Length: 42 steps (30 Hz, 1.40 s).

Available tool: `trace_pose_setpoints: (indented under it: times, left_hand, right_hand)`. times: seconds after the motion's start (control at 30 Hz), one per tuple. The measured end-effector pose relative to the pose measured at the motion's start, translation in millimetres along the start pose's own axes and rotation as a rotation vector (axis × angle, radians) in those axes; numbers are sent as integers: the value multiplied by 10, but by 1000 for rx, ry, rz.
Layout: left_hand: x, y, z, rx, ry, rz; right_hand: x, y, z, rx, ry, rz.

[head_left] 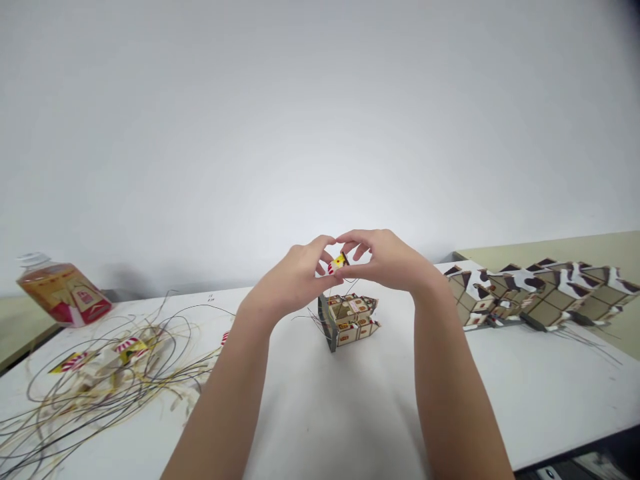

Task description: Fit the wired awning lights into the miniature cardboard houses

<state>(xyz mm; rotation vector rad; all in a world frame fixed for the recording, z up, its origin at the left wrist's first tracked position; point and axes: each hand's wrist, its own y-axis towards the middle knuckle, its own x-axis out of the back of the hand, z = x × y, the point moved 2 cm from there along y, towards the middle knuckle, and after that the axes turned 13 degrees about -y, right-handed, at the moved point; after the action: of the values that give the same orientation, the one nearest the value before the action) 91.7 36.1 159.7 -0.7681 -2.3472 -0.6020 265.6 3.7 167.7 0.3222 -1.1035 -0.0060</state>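
Note:
Between my two hands is a small yellow piece with red and white stripes (pixel 339 263), held up above the table. My left hand (pixel 300 270) grips it from the left, thumb below and fingers curled over. From the right, my right hand (pixel 383 259) pinches it too, and the index fingertips of both hands meet above it. Just below lies a miniature house (pixel 353 320) on its side, its dark base facing left. Thin wires stick out from that base. The piece's far side is hidden by my fingers.
A tangle of thin wires (pixel 125 380) with yellow and red-striped pieces spreads over the left of the white table (pixel 320 427). A bottle of amber liquid (pixel 65 290) stands at the back left. Several snowy-roofed miniature houses (pixel 545 293) lie in a row at right.

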Motion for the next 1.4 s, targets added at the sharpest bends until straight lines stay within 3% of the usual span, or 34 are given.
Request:
trace_pose_setpoints:
  times: [0.3, 0.4, 0.47, 0.57, 0.63, 0.8, 0.97, 1.27, 1.4]
  left_hand:
    - [-68, 49, -22, -82, 13, -66]
    - [-45, 32, 11, -38, 84, -64]
    - [-6, 18, 83, 107, 190, 8]
    - [56, 10, 236, 431, 342, 199]
    - [61, 36, 321, 542, 363, 307]
    - [-161, 176, 508, 564, 279, 547]
    - [-395, 225, 720, 642, 194, 664]
    - [-314, 167, 912, 671, 69, 796]
    - [-362, 202, 1040, 648, -6, 849]
  right_hand:
    - [81, -56, -85, 24, -6, -24]
    - [108, -71, -106, -4, -8, -59]
    - [129, -86, -138, -57, -15, -91]
    - [169, -119, -206, -146, -40, -138]
    - [198, -145, -256, -203, -61, -152]
    - [258, -201, -355, -312, -87, -122]
    - [277, -228, -400, -338, -97, -94]
    - [250, -200, -402, -323, -109, -22]
    - [215, -171, -390, -304, -110, 5]
